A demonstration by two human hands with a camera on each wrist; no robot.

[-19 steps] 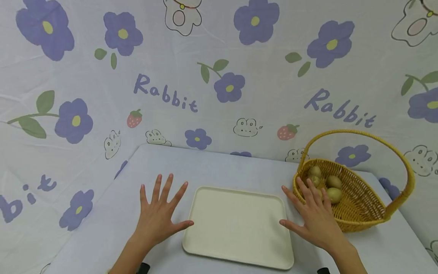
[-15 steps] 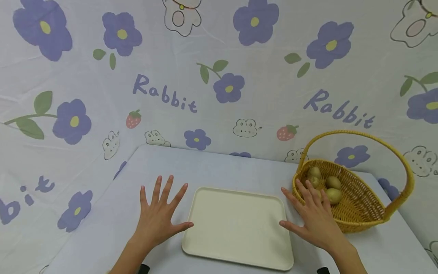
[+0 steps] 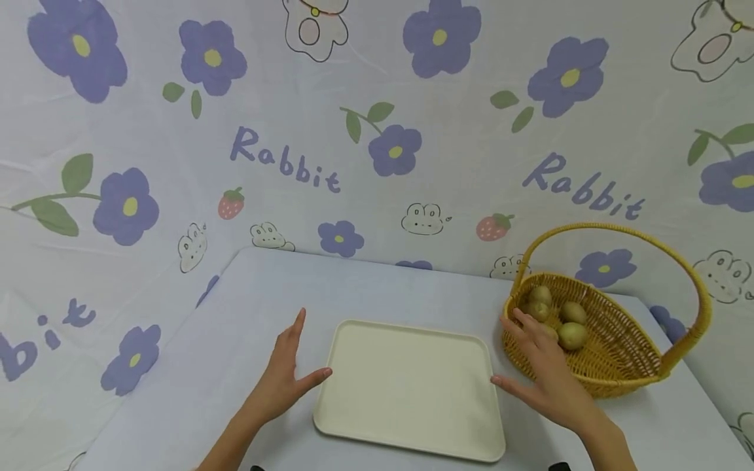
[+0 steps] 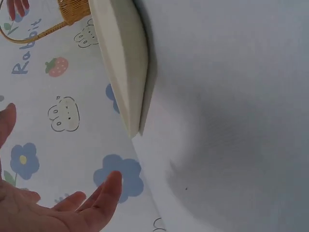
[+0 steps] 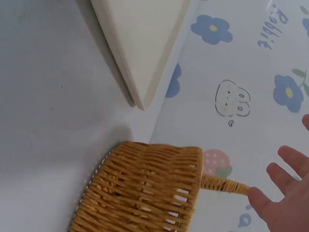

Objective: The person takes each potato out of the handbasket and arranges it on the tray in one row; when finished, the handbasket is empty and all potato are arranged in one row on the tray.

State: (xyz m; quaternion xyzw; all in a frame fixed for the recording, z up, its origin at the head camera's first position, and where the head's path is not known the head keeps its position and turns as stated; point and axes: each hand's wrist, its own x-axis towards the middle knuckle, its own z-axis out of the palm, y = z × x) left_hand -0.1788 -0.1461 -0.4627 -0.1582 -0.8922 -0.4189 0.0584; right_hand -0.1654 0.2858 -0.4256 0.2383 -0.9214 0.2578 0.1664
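My left hand (image 3: 281, 378) hovers at the left side of a cream rectangular tray (image 3: 412, 392), thumb apart from the fingers, holding nothing. In the left wrist view its fingers (image 4: 104, 203) are loosely extended, apart from the tray. My right hand (image 3: 548, 376) is between the tray's right side and a yellow wicker basket (image 3: 624, 366), also holding nothing. From the head its fingers overlap the basket's near left rim; the right wrist view shows the hand above the basket's side. Several greenish-brown, egg-shaped fruits or potatoes (image 3: 573, 335) lie in the basket's left part, one partly hidden by the fingers.
A white-covered table (image 3: 353, 281) bears the tray and basket. The basket's tall arched handle (image 3: 612, 227) rises at the right. Behind the table hangs a white cloth (image 3: 448, 176) printed with purple flowers, rabbits and strawberries.
Both hands were spread flat with palms down. Now they have turned so the palms face inward, fingers drawn closer together. Tray and basket have stayed put.
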